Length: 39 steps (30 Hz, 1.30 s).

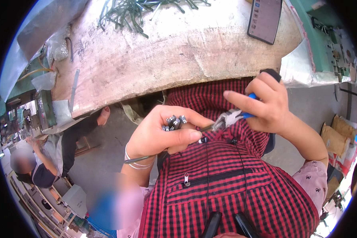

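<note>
Over my checked red-and-black apron (226, 186), my left hand (164, 133) is closed round several dark, thin strips with small metal ends (172, 123). A long dark strand (139, 159) runs from it past my wrist. My right hand (260, 103) grips a blue-handled tool (246, 115); its jaws are partly hidden by a whitish, crumpled piece (226, 119) beside my left fingertips. I cannot make out exactly what the jaws touch. Something black (271, 73) is at one of my right fingers.
A worn table (178, 59) holds a pile of dark green strands (139, 22) and a phone (261, 22). A seated co-worker (43, 166) is at the left. Green machinery (325, 39) stands at the right, with brown sacks (333, 135) below.
</note>
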Motion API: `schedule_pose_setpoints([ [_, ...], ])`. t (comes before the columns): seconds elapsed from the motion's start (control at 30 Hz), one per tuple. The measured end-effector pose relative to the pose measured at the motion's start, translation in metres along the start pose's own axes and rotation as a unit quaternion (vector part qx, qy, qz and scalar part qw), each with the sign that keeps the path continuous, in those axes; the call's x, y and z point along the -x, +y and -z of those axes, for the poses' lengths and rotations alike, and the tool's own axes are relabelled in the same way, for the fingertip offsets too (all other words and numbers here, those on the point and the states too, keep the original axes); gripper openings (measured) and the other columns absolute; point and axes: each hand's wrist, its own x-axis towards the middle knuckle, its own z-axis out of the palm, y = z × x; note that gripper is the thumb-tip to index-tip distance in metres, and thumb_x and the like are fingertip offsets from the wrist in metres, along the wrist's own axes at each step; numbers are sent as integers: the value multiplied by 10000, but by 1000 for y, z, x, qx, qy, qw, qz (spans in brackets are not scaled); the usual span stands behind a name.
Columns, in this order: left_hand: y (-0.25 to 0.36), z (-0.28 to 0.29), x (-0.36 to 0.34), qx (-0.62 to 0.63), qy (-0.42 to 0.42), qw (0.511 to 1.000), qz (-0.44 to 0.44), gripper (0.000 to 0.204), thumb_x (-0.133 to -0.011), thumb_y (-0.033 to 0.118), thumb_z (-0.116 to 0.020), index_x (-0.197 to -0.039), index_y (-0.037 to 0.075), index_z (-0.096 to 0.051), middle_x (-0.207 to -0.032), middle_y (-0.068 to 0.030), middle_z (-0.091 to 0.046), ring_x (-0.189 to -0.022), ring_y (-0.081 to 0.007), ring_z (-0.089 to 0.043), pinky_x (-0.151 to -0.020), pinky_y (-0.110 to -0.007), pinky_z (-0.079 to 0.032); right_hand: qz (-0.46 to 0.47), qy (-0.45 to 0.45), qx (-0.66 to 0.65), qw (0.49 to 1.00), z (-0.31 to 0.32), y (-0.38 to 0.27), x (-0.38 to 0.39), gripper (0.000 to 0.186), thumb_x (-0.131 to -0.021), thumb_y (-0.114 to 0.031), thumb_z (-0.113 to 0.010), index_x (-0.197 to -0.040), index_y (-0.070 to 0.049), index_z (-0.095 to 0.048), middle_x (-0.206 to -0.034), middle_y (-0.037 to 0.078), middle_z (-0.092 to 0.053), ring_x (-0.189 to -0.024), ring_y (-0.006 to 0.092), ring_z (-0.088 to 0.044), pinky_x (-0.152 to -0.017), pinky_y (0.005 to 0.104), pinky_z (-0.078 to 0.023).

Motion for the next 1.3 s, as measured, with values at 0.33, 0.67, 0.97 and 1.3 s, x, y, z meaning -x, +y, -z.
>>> schedule_pose_setpoints([
  [0.33,-12,14,-4,6,-62,998,7,296,-867,37,-682,-1140,-74,-652,-587,-14,-569,-446,-57,-452,-398,-218,-292,1,-109,-56,992,19,5,-20,407,-622,-128,-678,-1021,-209,-677,-730,-2,-458,-686,192,-500,-531,332,-343],
  [0.67,180,195,-95,-475,437,693,-322,288,-841,307,-767,-909,31,-720,-669,36,-600,-561,-50,-475,-516,-232,-398,-290,-91,-307,902,5,-19,11,472,-612,-2,-659,-1077,-86,-667,-782,80,-550,-744,284,-544,-686,380,-440],
  [0.97,208,270,-191,-705,546,425,-158,319,-912,365,-557,-1164,201,-663,-1135,-137,-650,-1035,-348,-637,-833,-468,-518,-335,-149,-235,900,1,-19,28,514,-612,-48,-714,-1119,-119,-666,-845,77,-552,-852,287,-559,-717,396,-455],
  [1.3,106,139,-121,-609,507,527,-308,278,-910,311,-626,-985,56,-708,-866,-184,-683,-810,-365,-651,-732,-439,-495,-306,-101,-324,890,-12,-24,25,441,-679,1,-667,-1115,-63,-654,-870,109,-610,-833,300,-578,-731,391,-475],
])
